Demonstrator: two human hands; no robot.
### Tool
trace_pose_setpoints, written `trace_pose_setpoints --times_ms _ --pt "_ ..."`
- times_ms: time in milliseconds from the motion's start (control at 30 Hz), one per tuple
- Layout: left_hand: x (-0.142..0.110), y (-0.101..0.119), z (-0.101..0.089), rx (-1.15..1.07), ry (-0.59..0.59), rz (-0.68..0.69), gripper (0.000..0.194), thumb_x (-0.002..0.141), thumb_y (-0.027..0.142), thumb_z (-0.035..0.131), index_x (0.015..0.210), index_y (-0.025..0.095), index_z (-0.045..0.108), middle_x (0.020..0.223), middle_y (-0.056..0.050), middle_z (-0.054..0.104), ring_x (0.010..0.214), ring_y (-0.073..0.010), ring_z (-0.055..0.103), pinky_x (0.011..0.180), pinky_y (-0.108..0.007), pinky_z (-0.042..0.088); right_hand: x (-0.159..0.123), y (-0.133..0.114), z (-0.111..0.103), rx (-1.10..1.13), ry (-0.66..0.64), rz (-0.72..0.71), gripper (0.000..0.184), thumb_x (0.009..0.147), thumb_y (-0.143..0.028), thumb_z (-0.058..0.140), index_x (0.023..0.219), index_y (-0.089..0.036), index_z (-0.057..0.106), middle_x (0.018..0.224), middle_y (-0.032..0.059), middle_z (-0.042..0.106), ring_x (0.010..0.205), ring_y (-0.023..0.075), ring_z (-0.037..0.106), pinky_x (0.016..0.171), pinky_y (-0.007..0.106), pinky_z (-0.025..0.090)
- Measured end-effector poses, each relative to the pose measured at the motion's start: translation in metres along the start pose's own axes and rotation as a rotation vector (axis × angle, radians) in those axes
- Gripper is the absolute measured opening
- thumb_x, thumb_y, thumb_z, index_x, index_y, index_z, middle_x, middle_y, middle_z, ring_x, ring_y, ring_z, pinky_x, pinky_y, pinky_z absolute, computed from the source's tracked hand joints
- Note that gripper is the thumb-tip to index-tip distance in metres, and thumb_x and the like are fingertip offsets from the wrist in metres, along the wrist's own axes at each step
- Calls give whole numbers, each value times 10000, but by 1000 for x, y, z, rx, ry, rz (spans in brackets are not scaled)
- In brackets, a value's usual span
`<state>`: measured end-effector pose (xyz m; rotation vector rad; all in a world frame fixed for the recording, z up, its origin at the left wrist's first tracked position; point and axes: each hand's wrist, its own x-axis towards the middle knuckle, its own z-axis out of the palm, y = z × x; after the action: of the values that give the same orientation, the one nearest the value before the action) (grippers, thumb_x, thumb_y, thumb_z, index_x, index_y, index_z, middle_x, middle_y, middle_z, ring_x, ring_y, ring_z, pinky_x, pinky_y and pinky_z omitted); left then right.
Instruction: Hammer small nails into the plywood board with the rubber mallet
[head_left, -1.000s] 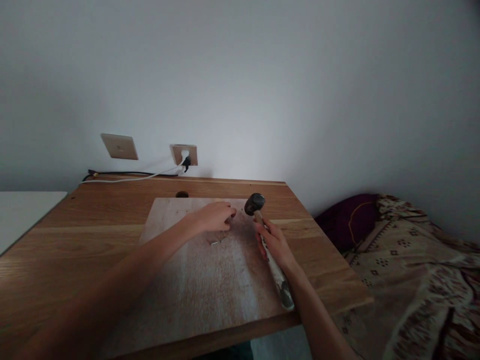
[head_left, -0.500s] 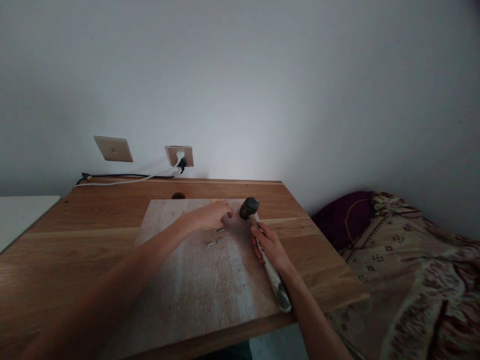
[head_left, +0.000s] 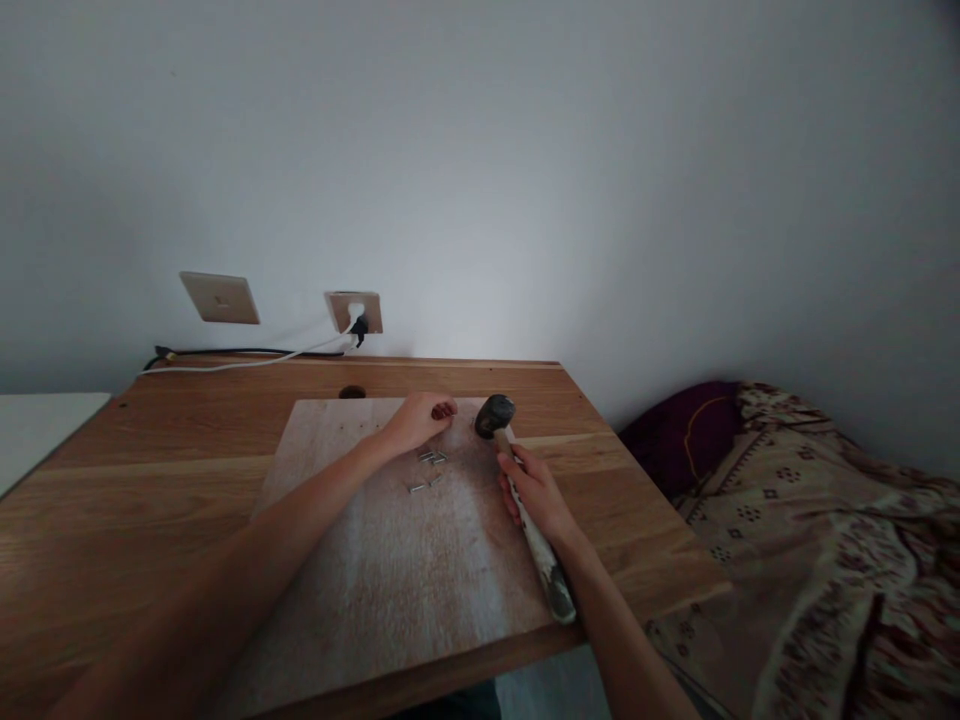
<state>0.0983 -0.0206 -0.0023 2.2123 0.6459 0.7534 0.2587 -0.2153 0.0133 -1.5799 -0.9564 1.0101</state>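
Observation:
My right hand (head_left: 536, 490) is wrapped round the upper handle of a hammer (head_left: 496, 414), whose dark head rests over the far right part of a wooden board (head_left: 405, 570). The pale, worn handle slants down towards the board's near right corner. My left hand (head_left: 421, 420) is closed in a pinch above the board, left of the hammer head. A thin, light nail shows faintly at its fingertips. Several loose silver nails (head_left: 416, 489) lie on the board just nearer to me than that hand.
The board lies on a wooden table (head_left: 630, 520). White and black cables (head_left: 247, 362) run along its back edge to a wall socket (head_left: 354, 312). A white surface (head_left: 45, 430) is at far left. Patterned bedding (head_left: 795, 560) and a purple cushion (head_left: 679, 430) are on the right.
My left hand has lifted slightly back and left, away from the loose nails, with its fingers now curled in a pinch. My right hand keeps the hammer in nearly the same place.

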Motion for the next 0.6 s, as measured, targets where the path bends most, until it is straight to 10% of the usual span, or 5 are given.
trace_pose_setpoints --times_ms 600 --pt "-3 -6 4 19 -24 58 195 815 29 694 919 177 766 869 -29 787 808 -176 724 787 -279 537 -4 -11 1 25 32 -30 490 789 -648 684 997 -218 574 582 -101 522 315 91 430 273 220 334"
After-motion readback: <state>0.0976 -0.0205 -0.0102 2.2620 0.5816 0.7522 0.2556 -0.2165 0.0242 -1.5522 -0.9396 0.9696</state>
